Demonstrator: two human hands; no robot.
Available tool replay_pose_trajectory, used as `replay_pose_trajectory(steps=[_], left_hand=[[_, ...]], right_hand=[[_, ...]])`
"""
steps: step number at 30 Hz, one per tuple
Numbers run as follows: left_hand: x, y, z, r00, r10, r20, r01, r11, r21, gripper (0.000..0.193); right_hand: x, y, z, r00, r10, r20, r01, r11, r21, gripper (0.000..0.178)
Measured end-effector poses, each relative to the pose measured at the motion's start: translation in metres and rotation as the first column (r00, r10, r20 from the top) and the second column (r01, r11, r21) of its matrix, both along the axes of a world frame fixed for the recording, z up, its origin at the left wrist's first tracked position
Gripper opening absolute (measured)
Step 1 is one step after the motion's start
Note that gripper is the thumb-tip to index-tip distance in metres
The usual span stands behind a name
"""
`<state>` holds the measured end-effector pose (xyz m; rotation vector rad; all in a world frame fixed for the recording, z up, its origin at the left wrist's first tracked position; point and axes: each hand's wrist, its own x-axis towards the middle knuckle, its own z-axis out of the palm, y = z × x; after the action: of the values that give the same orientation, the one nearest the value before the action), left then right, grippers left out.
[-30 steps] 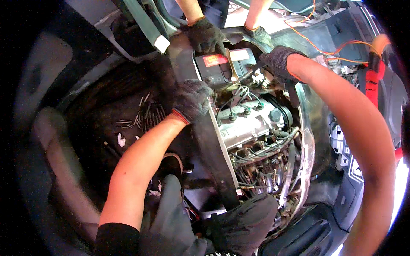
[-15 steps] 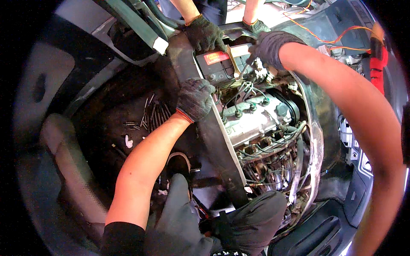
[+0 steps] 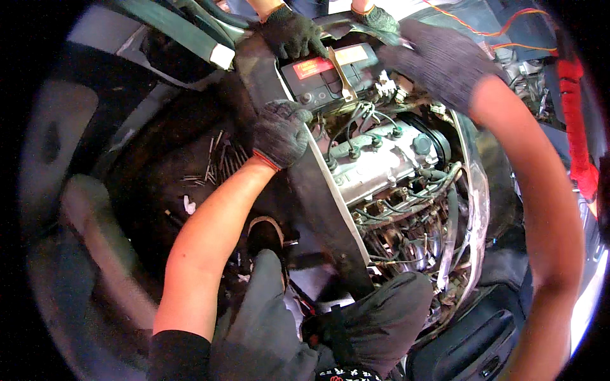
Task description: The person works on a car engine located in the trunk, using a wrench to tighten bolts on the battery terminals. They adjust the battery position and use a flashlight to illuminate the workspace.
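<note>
My left hand [image 3: 279,134], in a dark knitted glove, is closed over the near-left rim [image 3: 324,181] of the engine opening. My right hand [image 3: 445,66], gloved too, hovers over the far right of the opening; motion smears its fingers, and whether it holds anything is unclear. Just left of it lies a black car battery [image 3: 308,89] with a red and orange label. A brass-coloured open-ended wrench [image 3: 343,79] slants across the battery top. Another person's gloved hand [image 3: 291,33] has its fingers at the wrench's far end.
The silver engine cover [image 3: 375,168] with black plug leads fills the opening, hoses beside it. The other person's second gloved hand [image 3: 378,22] rests at the far edge. Loose metal tools [image 3: 222,159] lie on the dark floor at left. Orange wires [image 3: 508,28] run at the far right.
My right hand has lifted away from the terminal area by the battery, moving right and up. The view has shifted slightly; my left hand remains at the rim. The wrench stays on the battery.
</note>
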<state>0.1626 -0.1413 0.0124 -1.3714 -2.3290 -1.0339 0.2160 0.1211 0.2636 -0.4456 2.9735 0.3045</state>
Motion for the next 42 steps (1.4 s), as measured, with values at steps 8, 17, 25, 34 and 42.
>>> replay_pose_trajectory(steps=[8,17,25,34,42], left_hand=[[-0.003,-0.011,0.000,0.997,0.014,-0.070,-0.019,0.997,-0.069,0.019],[-0.026,0.084,0.026,0.939,-0.202,-0.280,0.118,0.950,-0.288,0.034],[-0.053,0.124,0.016,0.870,-0.484,-0.090,0.416,0.821,-0.392,0.020],[-0.049,0.137,0.008,0.920,-0.389,-0.056,0.321,0.826,-0.463,0.014],[-0.081,0.128,0.018,0.925,-0.377,-0.047,0.295,0.790,-0.537,0.028]], right_hand=[[0.215,-0.110,-0.038,0.696,-0.281,0.661,0.659,0.616,-0.432,0.033],[0.268,-0.248,-0.165,0.306,0.037,0.951,0.792,0.545,-0.277,0.040],[0.308,-0.261,-0.205,0.222,-0.010,0.975,0.920,0.334,-0.206,0.040],[0.334,-0.298,-0.265,0.269,-0.029,0.963,0.906,0.347,-0.243,0.050],[0.305,-0.283,-0.242,0.103,0.112,0.988,0.946,0.295,-0.132,0.062]])
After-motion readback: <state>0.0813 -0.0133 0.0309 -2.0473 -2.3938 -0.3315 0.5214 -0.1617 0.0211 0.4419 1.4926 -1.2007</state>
